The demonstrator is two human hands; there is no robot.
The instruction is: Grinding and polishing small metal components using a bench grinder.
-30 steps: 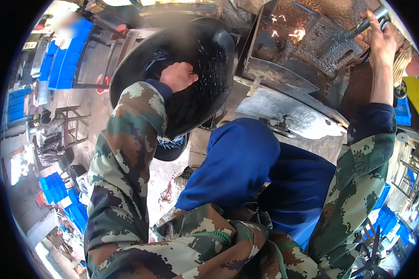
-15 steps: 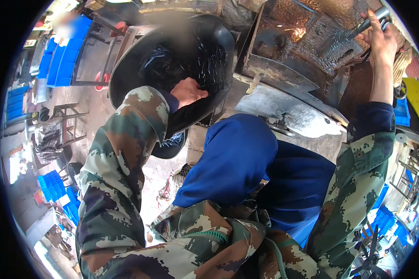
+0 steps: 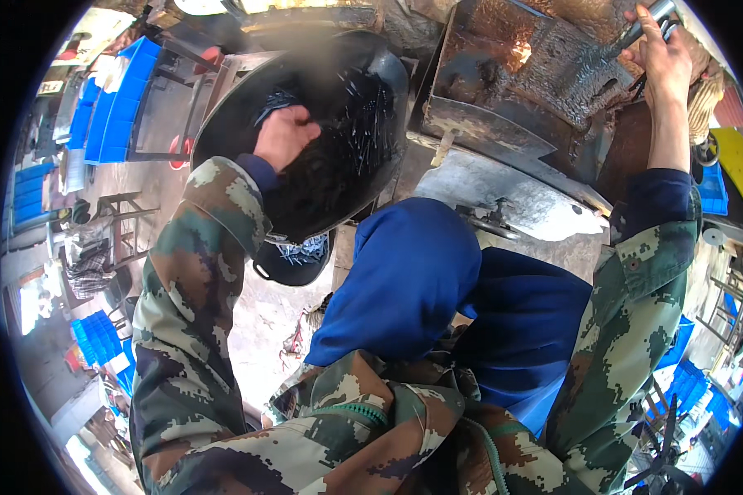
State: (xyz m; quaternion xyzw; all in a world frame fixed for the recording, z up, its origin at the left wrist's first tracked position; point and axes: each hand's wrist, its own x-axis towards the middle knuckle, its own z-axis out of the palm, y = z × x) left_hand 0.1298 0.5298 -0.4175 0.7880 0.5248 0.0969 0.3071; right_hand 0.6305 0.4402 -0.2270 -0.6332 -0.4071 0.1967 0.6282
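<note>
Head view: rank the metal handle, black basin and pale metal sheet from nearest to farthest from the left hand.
1. Black basin: left side; the left hand is within its rim.
2. Pale metal sheet: middle, right of the basin.
3. Metal handle: upper right, in the right hand's grip.
</note>
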